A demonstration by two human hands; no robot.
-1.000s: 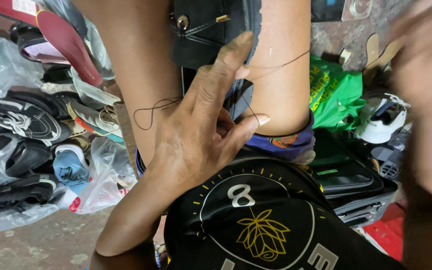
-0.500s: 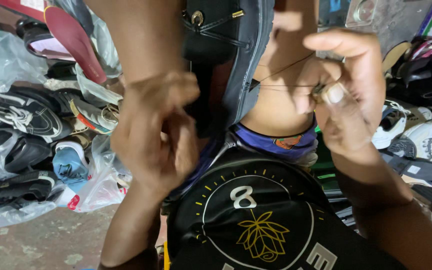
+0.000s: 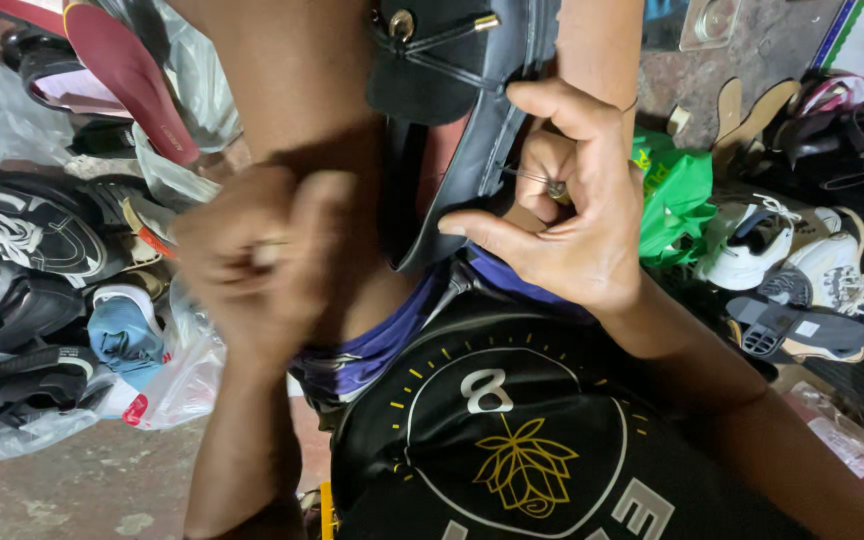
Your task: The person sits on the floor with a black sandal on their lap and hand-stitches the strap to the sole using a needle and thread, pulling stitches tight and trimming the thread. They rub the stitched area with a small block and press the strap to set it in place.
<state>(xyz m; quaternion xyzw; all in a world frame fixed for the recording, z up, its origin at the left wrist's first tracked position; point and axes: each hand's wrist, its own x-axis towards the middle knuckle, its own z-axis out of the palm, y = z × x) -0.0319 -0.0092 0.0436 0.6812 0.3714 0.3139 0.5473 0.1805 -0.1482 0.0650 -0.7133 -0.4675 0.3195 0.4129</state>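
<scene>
I hold the black leather shoe (image 3: 462, 110) between my knees, its stiff sole edge turned toward me. My right hand (image 3: 562, 215) rests against that edge, thumb and forefinger pinched shut on a thin metal needle (image 3: 532, 180) poked at the seam. My left hand (image 3: 257, 260), left of the shoe, is blurred; the fingers look curled in, but I cannot tell whether they grip anything. The leather seems tough yet bendable, so the firm rim is the place to grip it. Left of the shoe lie bagged sneakers (image 3: 27, 235); right of it, a green bag (image 3: 672, 190).
</scene>
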